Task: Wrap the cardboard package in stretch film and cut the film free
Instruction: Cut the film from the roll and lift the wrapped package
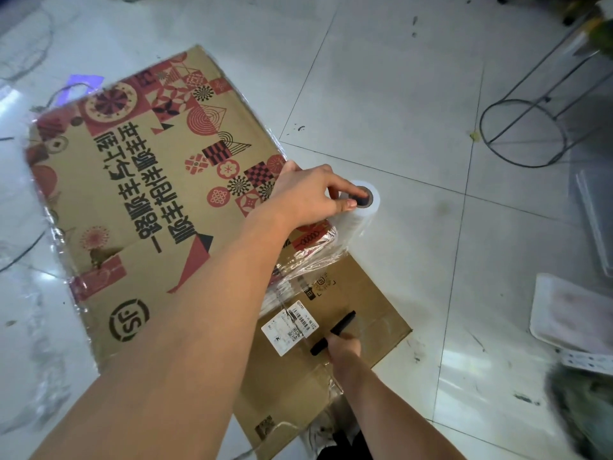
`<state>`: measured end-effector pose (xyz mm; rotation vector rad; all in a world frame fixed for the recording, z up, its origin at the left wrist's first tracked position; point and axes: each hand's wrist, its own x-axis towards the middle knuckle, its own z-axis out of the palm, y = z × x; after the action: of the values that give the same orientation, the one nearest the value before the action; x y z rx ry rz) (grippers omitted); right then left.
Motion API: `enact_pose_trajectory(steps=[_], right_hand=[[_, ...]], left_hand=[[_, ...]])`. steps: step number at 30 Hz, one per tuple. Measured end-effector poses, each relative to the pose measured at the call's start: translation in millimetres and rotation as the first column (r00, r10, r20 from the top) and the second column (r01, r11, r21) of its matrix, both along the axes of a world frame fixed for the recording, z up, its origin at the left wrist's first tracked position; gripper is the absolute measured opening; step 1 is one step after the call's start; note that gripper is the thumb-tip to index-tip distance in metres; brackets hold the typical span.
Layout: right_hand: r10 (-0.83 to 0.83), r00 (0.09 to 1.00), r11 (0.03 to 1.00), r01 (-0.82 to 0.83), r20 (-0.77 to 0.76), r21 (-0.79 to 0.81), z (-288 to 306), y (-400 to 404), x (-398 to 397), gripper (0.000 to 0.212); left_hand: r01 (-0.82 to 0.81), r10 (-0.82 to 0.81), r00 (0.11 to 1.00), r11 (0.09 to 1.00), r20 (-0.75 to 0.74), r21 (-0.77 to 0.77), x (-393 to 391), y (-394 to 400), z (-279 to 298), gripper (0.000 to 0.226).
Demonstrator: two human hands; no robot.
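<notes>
A large flat cardboard package with red and black printed patterns lies on the tiled floor, its edges under clear film. My left hand grips the top end of the white stretch film roll, which stands upright at the package's right edge, thumb at the core. Film stretches from the roll down across the package. My right hand holds a black cutter over a plain cardboard panel beside a white shipping label.
A wire-frame stand sits on the floor at the upper right. A white tray-like object and a dark blurred item lie at the right edge. Loose clear film lies on the floor at the left.
</notes>
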<state>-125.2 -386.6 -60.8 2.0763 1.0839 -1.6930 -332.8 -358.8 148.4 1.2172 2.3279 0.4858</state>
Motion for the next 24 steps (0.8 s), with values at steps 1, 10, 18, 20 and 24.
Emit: enact_pose_trajectory(steps=[1,10,18,20,24], right_hand=[[0.027,1.000,1.000,-0.027,-0.001,-0.011,-1.0,1.2,0.3,0.006],[0.511,0.858,0.855,-0.513,0.046,0.078,-7.2,14.8,7.0,0.034],[0.615,0.666,0.698,-0.211,-0.422,0.684,74.5,93.3,-53.2,0.095],[0.726,0.554,0.614,-0.254,-0.408,0.747,88.5,116.7,-67.8,0.095],[0.816,0.378,0.577,-0.493,-0.437,0.652,107.7,144.0,-87.8,0.086]], left_hand=[[-0.004,0.004,1.000,1.000,0.004,0.006,-0.1,-0.2,-0.5,0.020],[-0.036,0.035,0.999,0.999,0.029,0.026,3.1,-2.8,0.1,0.011],[-0.503,0.242,0.748,0.814,0.618,0.290,15.5,-8.8,23.5,0.035],[-0.448,0.289,0.842,0.844,0.455,0.293,32.2,-17.3,22.7,0.039],[-0.151,0.181,0.971,0.970,-0.155,0.190,66.3,-43.3,11.1,0.081]])
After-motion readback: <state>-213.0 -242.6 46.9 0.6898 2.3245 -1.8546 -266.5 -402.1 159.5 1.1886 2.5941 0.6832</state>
